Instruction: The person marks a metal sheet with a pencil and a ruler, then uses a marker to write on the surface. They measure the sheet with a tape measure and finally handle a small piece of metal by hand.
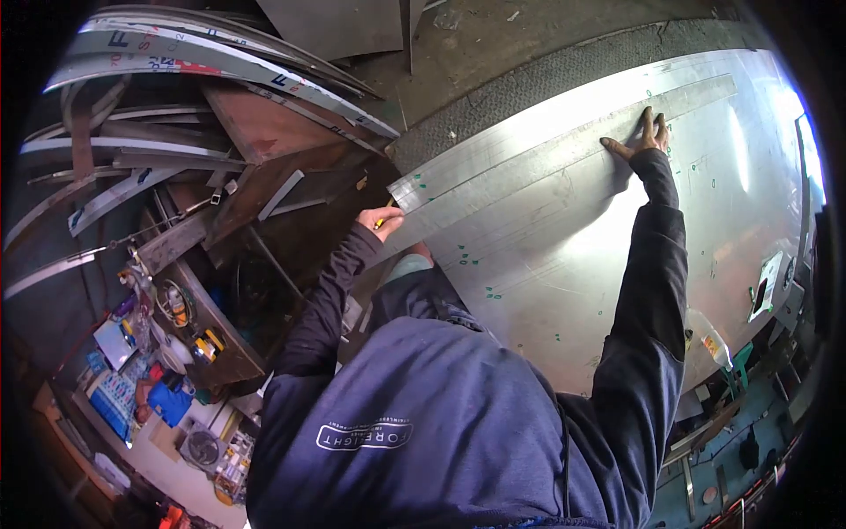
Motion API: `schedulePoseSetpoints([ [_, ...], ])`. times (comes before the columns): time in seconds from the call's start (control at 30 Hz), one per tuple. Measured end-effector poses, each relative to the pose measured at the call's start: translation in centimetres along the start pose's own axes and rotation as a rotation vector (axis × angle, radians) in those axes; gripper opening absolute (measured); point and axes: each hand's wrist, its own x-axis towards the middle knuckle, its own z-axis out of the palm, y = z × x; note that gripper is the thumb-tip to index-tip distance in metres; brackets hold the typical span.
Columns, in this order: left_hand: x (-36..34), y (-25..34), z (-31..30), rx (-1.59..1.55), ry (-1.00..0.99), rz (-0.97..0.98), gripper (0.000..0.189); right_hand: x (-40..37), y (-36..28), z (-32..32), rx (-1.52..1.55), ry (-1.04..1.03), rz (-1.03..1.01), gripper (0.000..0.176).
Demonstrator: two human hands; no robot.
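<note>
My left hand (380, 220) is at the left edge of a large shiny metal sheet (546, 264). Its fingers are closed round a thin yellow marking tool (381, 223), perhaps a pencil; its tip is too small to make out. A long flat metal straightedge (520, 175) lies across the sheet, its near end by that hand. Farther along, my right hand (641, 141) rests on the straightedge with fingers spread, pressing it against the sheet. Small green marks (467, 256) dot the sheet's surface.
Racks of metal strips and offcuts (167, 62) stand at the left. A plastic bottle (712, 342) and a phone-like device (763, 286) lie near the sheet's right side. A person in blue (169, 401) is at the lower left, near a cluttered bench with tools.
</note>
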Motion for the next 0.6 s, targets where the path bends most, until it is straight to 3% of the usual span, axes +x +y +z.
schedulePoseSetpoints([
  [0.13, 0.0, 0.3, -0.4, 0.045, -0.053, 0.016, 0.028, -0.3, -0.5, -0.8, 0.008, -0.045, 0.013, 0.134],
  [0.2, -0.4, 1.0, -0.8, -0.106, 0.093, 0.153, 0.032, -0.1, -0.6, -1.1, 0.046, -0.079, 0.008, 0.136],
  [0.27, -1.2, 5.0, -2.0, -0.132, 0.24, 0.116, 0.04, -0.1, -1.2, -1.5, -0.004, -0.128, 0.045, 0.139],
  [0.33, -2.2, 9.3, -3.3, 0.006, 0.259, 0.151, 0.05, -0.3, -1.7, -2.0, -0.002, -0.145, 0.06, 0.138],
  [0.4, -2.2, 11.4, -2.6, 0.015, 0.215, 0.196, 0.05, -0.6, -2.6, -3.4, -0.016, -0.217, 0.111, 0.136],
  [0.53, 1.4, 12.2, 1.7, 0.015, 0.219, 0.431, 0.031, -1.6, -3.7, -5.5, 0.015, -0.281, 0.148, 0.135],
  [0.6, 2.2, 12.4, 2.8, 0.026, 0.171, 0.445, 0.028, -1.5, -3.6, -5.5, 0.024, -0.307, 0.151, 0.136],
])
